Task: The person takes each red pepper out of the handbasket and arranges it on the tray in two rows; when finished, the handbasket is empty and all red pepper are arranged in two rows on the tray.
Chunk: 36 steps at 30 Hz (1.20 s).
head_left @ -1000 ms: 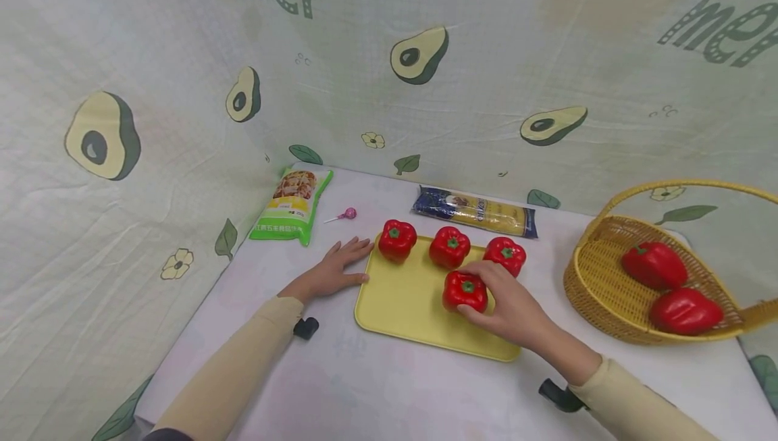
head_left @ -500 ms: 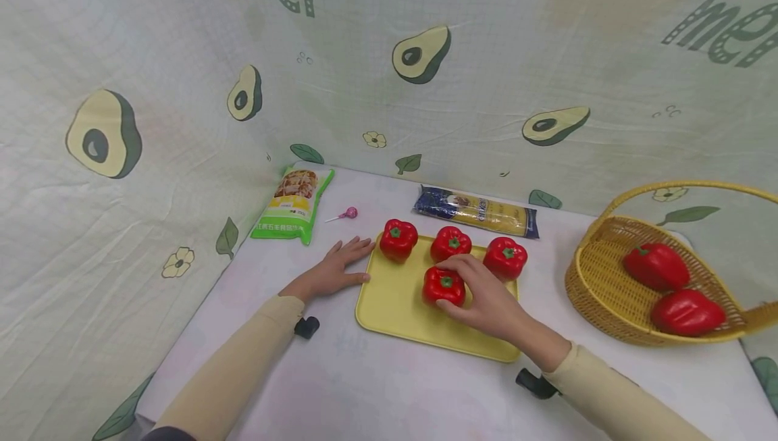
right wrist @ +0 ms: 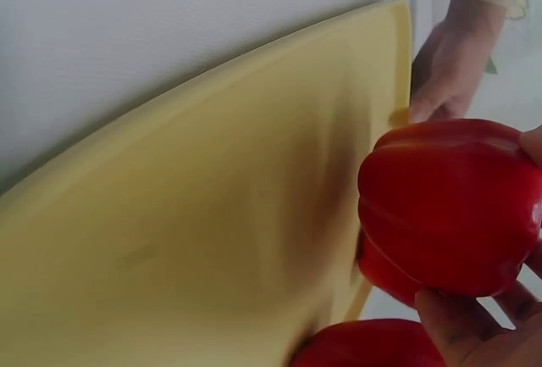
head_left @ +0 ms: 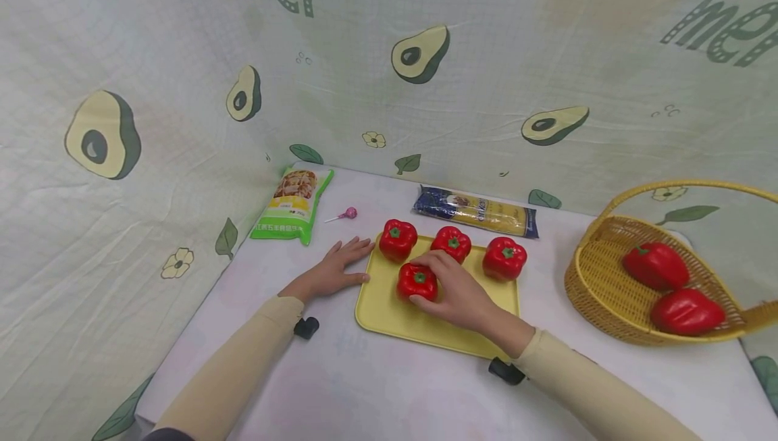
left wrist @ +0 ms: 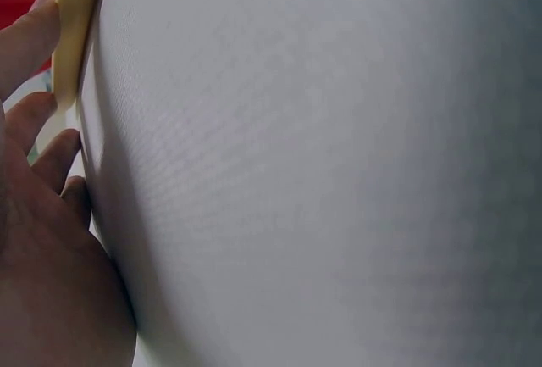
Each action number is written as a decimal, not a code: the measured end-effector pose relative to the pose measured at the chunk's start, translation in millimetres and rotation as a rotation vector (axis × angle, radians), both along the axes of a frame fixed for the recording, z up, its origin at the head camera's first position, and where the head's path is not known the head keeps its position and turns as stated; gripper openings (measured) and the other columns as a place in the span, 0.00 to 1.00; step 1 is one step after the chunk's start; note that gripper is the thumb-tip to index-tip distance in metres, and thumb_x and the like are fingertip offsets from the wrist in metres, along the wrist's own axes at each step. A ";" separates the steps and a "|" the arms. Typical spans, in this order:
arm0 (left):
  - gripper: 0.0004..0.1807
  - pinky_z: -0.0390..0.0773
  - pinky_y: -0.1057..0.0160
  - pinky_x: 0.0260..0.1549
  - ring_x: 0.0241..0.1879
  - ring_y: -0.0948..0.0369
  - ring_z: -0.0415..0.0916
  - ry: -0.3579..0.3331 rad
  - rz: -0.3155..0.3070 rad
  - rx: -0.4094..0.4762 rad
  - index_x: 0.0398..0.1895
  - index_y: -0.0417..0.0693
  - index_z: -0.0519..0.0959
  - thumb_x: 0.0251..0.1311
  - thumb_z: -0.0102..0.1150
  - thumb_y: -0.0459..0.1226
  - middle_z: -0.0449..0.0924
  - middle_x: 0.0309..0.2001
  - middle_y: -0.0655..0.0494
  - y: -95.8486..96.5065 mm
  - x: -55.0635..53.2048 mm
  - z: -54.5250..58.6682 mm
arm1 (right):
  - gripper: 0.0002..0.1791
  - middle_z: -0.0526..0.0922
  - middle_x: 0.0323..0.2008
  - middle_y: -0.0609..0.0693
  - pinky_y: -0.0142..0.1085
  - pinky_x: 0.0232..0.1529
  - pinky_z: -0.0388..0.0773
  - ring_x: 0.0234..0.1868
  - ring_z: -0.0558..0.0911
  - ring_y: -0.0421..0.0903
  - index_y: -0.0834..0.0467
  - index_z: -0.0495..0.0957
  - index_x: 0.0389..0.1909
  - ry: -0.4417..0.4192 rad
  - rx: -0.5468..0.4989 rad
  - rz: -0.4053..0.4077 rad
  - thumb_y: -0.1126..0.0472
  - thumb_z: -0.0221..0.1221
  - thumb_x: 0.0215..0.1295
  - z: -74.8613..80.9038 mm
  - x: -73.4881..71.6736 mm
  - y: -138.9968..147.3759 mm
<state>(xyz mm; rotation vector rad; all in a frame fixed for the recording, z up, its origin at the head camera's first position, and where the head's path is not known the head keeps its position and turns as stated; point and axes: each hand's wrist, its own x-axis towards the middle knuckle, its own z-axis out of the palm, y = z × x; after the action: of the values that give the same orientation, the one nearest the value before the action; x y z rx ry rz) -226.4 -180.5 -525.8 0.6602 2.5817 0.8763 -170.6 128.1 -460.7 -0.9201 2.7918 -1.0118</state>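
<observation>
Pepper (head_left: pixel 417 283) is being pinched by the fingers of the right hand (head_left: pixel 452 292), over the tray (head_left: pixel 385 316), below the middle of the head frame. I am not seeing whether it is touching the tray. Its skin is looking slick, so a loose grip could be dropping it. Another pepper (head_left: pixel 398 240) is sitting just up and left; a bump could be tipping it. The left hand (head_left: pixel 331 271) is touching the tray's left edge, fingers spread; pushing hard could be sliding the tray.

On the table (head_left: pixel 340 383) — tray (head_left: pixel 389 313), basket (head_left: pixel 598 302), lollipop (head_left: pixel 350 213), bag (head_left: pixel 294 206), packet (head_left: pixel 477 211)
</observation>
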 end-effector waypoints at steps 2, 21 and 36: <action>0.44 0.29 0.46 0.77 0.81 0.53 0.34 -0.001 0.001 0.001 0.82 0.56 0.54 0.68 0.61 0.54 0.50 0.81 0.55 0.1 0.0 -0.1 | 0.32 0.75 0.58 0.43 0.42 0.55 0.83 0.59 0.75 0.42 0.47 0.74 0.62 -0.005 -0.004 0.006 0.48 0.73 0.57 -1.3 -1.4 -4.4; 0.44 0.29 0.45 0.77 0.81 0.52 0.35 0.011 -0.014 0.022 0.82 0.54 0.55 0.68 0.60 0.55 0.51 0.81 0.53 -1.7 1.0 3.0 | 0.35 0.72 0.64 0.44 0.41 0.57 0.81 0.65 0.72 0.42 0.46 0.71 0.66 -0.046 -0.009 0.043 0.46 0.72 0.58 -11.2 -6.1 -33.2; 0.44 0.29 0.45 0.77 0.81 0.52 0.35 -0.003 -0.012 0.023 0.82 0.56 0.55 0.67 0.60 0.57 0.51 0.81 0.54 -1.2 0.7 2.8 | 0.39 0.72 0.65 0.46 0.45 0.59 0.80 0.65 0.73 0.44 0.46 0.71 0.68 -0.052 0.022 0.029 0.39 0.71 0.58 -9.6 -5.1 -36.0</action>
<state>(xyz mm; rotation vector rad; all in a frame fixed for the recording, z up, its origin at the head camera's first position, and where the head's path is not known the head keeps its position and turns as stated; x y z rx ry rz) -225.7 -181.7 -523.1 0.6792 2.5661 0.9040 -175.7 92.1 -470.3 -0.9152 2.7337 -0.9848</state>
